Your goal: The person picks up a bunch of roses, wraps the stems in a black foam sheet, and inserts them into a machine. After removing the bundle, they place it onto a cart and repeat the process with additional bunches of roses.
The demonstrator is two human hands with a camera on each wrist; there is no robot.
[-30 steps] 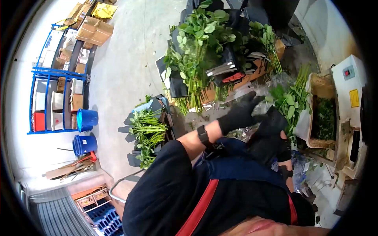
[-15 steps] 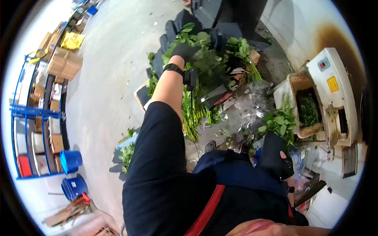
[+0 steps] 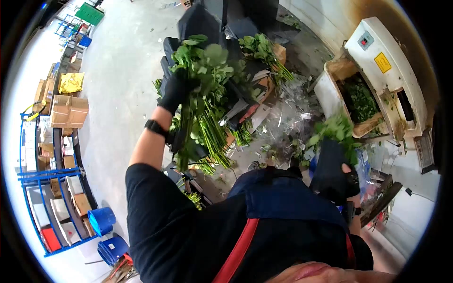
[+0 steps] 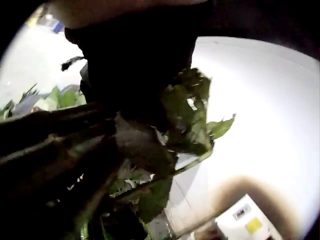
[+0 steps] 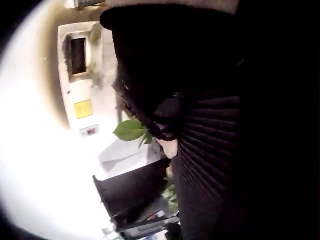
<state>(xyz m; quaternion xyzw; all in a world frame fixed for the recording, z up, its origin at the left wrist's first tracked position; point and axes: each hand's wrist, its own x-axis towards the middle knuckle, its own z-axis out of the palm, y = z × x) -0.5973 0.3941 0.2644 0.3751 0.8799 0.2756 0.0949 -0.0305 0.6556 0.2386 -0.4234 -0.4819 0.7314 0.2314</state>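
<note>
My gloved left hand point(image 3: 177, 89) grips a bunch of leafy green stems point(image 3: 186, 137) beside the big heap of cut stems point(image 3: 212, 137) in the head view. Up close in the left wrist view, those stems run leftward out of the dark glove point(image 4: 140, 65). Low at the right, my gloved right hand point(image 3: 351, 181) holds a black wrapping sleeve point(image 3: 328, 165) against my body, with a bare fingertip showing. Blurred green leaves point(image 3: 335, 129) stick out of the sleeve's far end. Its black pleats point(image 5: 207, 145) fill much of the right wrist view.
A white machine point(image 3: 380, 61) with a leaf-filled bin point(image 3: 323, 96) stands at the right wall. Crumpled clear plastic point(image 3: 295, 113) and scraps litter the floor before me. Farther left are blue shelving point(image 3: 45, 177) with boxes and two blue buckets point(image 3: 101, 220).
My left hand has gone from near the right hand out to the heap and now draws a bunch of stems toward the left. The right hand keeps holding the sleeve.
</note>
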